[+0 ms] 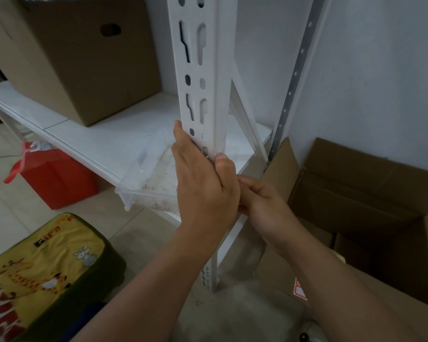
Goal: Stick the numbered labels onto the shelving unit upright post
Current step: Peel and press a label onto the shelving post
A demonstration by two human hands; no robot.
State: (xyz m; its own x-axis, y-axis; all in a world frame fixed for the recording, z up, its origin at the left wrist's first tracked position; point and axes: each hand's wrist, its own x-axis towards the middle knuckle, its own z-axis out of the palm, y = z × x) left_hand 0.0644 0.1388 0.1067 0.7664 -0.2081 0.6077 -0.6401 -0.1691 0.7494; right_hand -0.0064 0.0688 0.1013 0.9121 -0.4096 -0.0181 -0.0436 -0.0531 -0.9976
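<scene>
The white slotted upright post of the shelving unit rises through the middle of the view. My left hand clasps it at shelf height, fingers flat along its front face and thumb pressed on its right edge. A small pale bit shows at the thumb tip; I cannot tell if it is a label. My right hand sits just behind and right of the left, fingers curled against the post's side; what they hold is hidden. Small marked stickers run down the post near the floor.
A white shelf carries a closed cardboard box and a clear plastic tray overhanging its edge. On the floor are a red bag, a yellow giraffe-print cushion, and open cardboard boxes at right. A grey perforated strip runs up the wall.
</scene>
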